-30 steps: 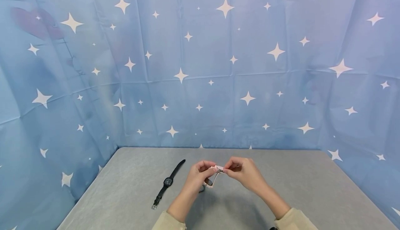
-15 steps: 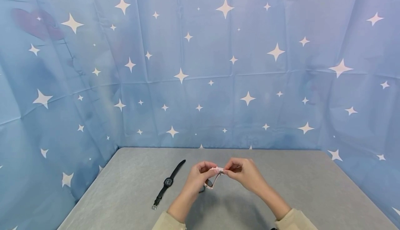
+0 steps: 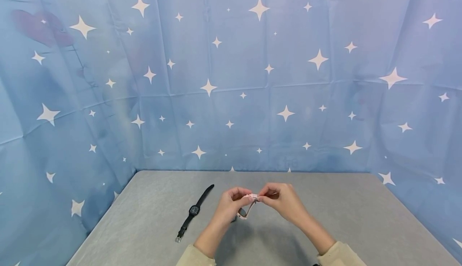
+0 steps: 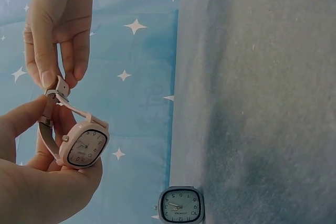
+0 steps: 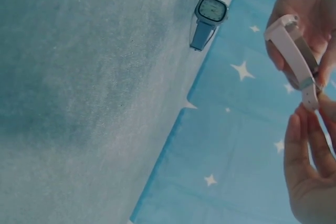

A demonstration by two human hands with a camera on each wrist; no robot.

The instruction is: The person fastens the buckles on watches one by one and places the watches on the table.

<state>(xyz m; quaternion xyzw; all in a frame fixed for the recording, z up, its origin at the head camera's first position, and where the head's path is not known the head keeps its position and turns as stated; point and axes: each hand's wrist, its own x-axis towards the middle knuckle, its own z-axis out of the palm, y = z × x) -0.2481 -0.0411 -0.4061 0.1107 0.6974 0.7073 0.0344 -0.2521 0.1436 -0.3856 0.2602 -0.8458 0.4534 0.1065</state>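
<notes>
A pink watch (image 4: 85,145) is held above the tabletop (image 3: 343,218), between the two hands. The left hand (image 3: 229,205) pinches it near the buckle, the thumb laid over the strap and the other fingers bent behind the loop. The right hand (image 3: 283,200) pinches the free end of the strap between thumb and fingertips.

The strap is closed into a loop. In the head view its upper stretch, between the hands, runs nearly sideways with the tip toward the right hand, while the rest of the loop slants down and back toward the person, below the left thumb. In the left wrist view the dial faces the camera, tilted, and the strap tip points up toward the right hand. The right wrist view shows the strap from outside, its long axis slanting from upper left to lower right, tip lowest.

A black watch (image 3: 194,211) lies left of the left hand, stretched out straight on a diagonal, buckle end nearer the person. A blue-grey watch (image 4: 181,205) lies on the tabletop, mostly hidden behind the left hand in the head view. Beige sleeves (image 3: 341,254) cover the forearms, and a blue star-patterned curtain (image 3: 245,133) hangs behind.
</notes>
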